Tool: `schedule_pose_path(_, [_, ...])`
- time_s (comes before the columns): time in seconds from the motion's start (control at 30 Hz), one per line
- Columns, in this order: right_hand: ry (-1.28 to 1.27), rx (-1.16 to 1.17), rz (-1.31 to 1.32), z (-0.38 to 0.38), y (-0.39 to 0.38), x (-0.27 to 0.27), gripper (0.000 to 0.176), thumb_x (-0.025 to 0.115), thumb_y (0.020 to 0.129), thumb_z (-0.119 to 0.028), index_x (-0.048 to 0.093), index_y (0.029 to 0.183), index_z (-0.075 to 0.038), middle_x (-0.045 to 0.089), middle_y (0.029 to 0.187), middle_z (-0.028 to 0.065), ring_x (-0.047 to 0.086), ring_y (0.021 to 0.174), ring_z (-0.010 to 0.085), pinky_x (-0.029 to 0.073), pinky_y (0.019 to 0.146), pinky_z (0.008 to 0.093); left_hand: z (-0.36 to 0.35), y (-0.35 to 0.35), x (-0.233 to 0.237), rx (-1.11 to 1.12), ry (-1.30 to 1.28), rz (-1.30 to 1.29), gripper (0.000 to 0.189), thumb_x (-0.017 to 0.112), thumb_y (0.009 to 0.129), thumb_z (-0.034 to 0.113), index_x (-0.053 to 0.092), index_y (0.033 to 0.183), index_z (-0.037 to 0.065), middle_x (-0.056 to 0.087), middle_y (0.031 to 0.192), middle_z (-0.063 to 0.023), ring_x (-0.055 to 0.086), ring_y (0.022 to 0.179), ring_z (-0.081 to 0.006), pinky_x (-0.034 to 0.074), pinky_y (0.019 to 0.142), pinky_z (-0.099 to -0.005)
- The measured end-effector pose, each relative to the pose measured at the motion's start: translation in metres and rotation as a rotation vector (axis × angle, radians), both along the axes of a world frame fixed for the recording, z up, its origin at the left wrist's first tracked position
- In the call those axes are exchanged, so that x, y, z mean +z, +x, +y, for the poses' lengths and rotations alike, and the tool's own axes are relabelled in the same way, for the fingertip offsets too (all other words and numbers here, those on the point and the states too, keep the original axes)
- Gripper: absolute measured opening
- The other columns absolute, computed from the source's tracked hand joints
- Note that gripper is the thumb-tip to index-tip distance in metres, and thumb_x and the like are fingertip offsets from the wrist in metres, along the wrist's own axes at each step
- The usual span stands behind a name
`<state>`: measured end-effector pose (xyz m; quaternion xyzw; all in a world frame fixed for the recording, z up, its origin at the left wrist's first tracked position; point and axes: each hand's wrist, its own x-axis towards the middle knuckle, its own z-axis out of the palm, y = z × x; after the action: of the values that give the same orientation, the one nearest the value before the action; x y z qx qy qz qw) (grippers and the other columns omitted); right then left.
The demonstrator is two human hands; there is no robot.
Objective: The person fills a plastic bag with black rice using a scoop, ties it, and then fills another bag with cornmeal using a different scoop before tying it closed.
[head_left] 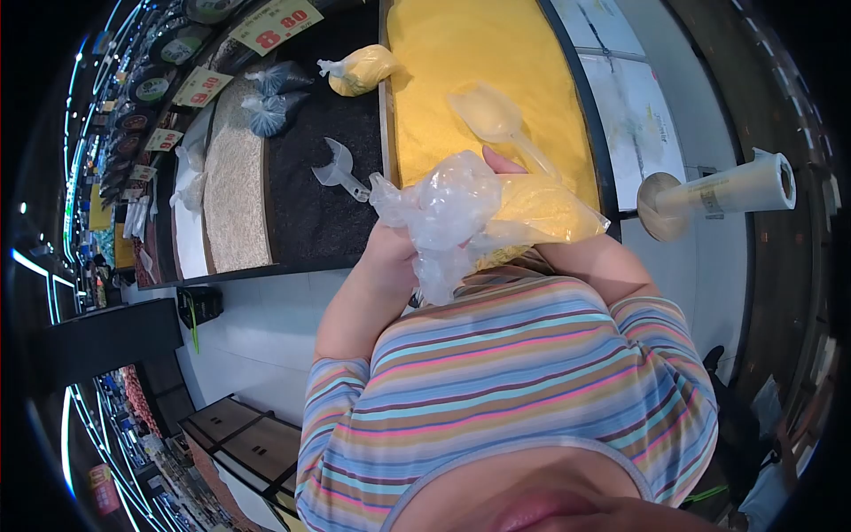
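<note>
A clear plastic bag (541, 208) with yellow grain in its right part is held in front of the striped shirt, above the near edge of the yellow grain bin (452, 53). My left hand (396, 251) is closed on the crumpled, empty-looking part of the bag. Most of my right hand (503, 162) is hidden behind the bag; a pinkish fingertip shows at its upper edge, and the hand supports the filled part. Just beyond the bag, a clear scoop (489, 113) lies on the yellow grain.
Left of the yellow bin are a dark grain bin (310, 213) with another scoop (335, 167), and a pale grain bin (238, 186). Tied bags (363, 71) rest on the dark grain. A plastic bag roll (736, 188) stands at right. Price signs (275, 25) line the upper left.
</note>
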<state>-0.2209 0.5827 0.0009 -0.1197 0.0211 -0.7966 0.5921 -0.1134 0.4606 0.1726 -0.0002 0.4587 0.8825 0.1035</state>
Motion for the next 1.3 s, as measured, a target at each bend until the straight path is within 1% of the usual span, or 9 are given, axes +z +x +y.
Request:
schedule_pose_path(0.1, [0.036, 0.014, -0.191, 0.009, 0.004, 0.002, 0.067, 0.027, 0.095, -0.052, 0.043, 0.129, 0.004, 0.05, 0.128, 0.0174, 0.049, 0.118, 0.027, 0.039, 0.1, 0.0374, -0.031, -0.025, -0.023, 0.057, 0.136, 0.34, 0.036, 0.059, 0.08, 0.024, 0.054, 0.107, 0.0, 0.057, 0.084, -0.0086, 0.056, 0.077, -0.0158, 0.046, 0.064, -0.0285])
schedule_pose_path(0.17, [0.302, -0.131, -0.2, 0.014, 0.006, 0.001, 0.067, 0.027, 0.095, -0.053, 0.043, 0.13, 0.001, 0.05, 0.128, 0.0172, 0.049, 0.119, 0.0267, 0.039, 0.101, 0.0374, -0.026, -0.032, -0.021, 0.327, 0.08, 0.179, 0.023, 0.046, 0.083, 0.026, 0.054, 0.088, 0.005, 0.053, 0.077, -0.0062, 0.053, 0.071, -0.0169, 0.044, 0.058, -0.0286])
schedule_pose_path(0.27, [0.025, -0.064, -0.366, 0.015, 0.01, -0.004, 0.067, 0.029, 0.093, -0.056, 0.04, 0.133, -0.004, 0.05, 0.129, 0.017, 0.048, 0.12, 0.0285, 0.039, 0.1, 0.0407, -0.038, -0.046, -0.026, 0.23, 0.254, 0.349, 0.031, 0.038, 0.089, 0.032, 0.052, 0.092, 0.005, 0.05, 0.076, -0.0052, 0.055, 0.079, -0.023, 0.048, 0.066, -0.0355])
schedule_pose_path(0.57, [0.073, 0.065, 0.088, 0.032, 0.006, 0.031, 0.071, 0.028, 0.091, -0.06, 0.038, 0.133, -0.004, 0.05, 0.125, 0.0248, 0.057, 0.106, 0.038, 0.052, 0.082, 0.0426, -0.031, -0.066, 0.009, 0.324, 0.252, 0.444, 0.035, 0.041, 0.089, 0.042, 0.053, 0.085, 0.01, 0.051, 0.077, -0.004, 0.055, 0.087, -0.0218, 0.048, 0.065, -0.0325])
schedule_pose_path(0.77, [0.183, 0.08, 0.227, 0.018, 0.001, 0.027, 0.063, 0.033, 0.093, -0.052, 0.039, 0.133, -0.004, 0.055, 0.118, 0.0249, 0.058, 0.103, 0.0367, 0.054, 0.077, 0.0419, -0.049, -0.102, 0.033, -0.381, 0.231, 0.803, 0.03, 0.056, 0.088, 0.033, 0.048, 0.063, 0.018, 0.037, 0.053, 0.0071, 0.043, 0.046, -0.0075, 0.033, 0.045, -0.0232])
schedule_pose_path(0.8, [0.183, 0.088, 0.249, 0.016, -0.001, 0.033, 0.061, 0.033, 0.094, -0.05, 0.039, 0.132, -0.004, 0.055, 0.118, 0.0234, 0.059, 0.104, 0.0351, 0.054, 0.078, 0.0418, -0.041, -0.099, 0.04, -0.355, 0.321, 0.728, 0.037, 0.061, 0.084, 0.03, 0.044, 0.053, 0.018, 0.029, 0.046, 0.0089, 0.027, 0.034, -0.003, 0.022, 0.04, -0.021])
schedule_pose_path(1.0, [-0.078, -0.136, -0.09, -0.01, -0.004, 0.067, 0.046, 0.039, 0.096, -0.035, 0.038, 0.134, -0.008, 0.051, 0.128, 0.0087, 0.051, 0.117, 0.0197, 0.048, 0.091, 0.0366, -0.073, -0.099, 0.05, -0.416, 0.233, 0.903, 0.033, 0.059, 0.085, 0.023, 0.044, 0.057, 0.016, 0.028, 0.051, 0.0061, 0.025, 0.037, -0.0071, 0.021, 0.041, -0.0247])
schedule_pose_path(1.13, [-0.01, -0.463, 0.216, -0.006, -0.005, 0.096, 0.057, 0.054, 0.09, -0.013, 0.025, 0.139, -0.009, 0.048, 0.128, 0.0063, 0.05, 0.117, 0.0183, 0.047, 0.092, 0.0366, -0.085, -0.074, 0.036, 0.161, 0.502, 0.737, 0.023, 0.057, 0.079, 0.009, 0.042, 0.063, 0.018, 0.03, 0.054, 0.0071, 0.025, 0.047, -0.0071, 0.024, 0.049, -0.021])
schedule_pose_path(1.3, [0.232, -0.6, 0.516, -0.009, 0.005, 0.106, 0.05, 0.052, 0.09, -0.007, 0.029, 0.135, -0.005, 0.047, 0.127, 0.0098, 0.049, 0.118, 0.0216, 0.048, 0.093, 0.0365, -0.115, -0.076, 0.018, 0.442, 0.68, 0.408, 0.021, 0.053, 0.075, 0.008, 0.039, 0.061, 0.013, 0.029, 0.054, 0.0057, 0.024, 0.046, -0.0076, 0.024, 0.048, -0.0225])
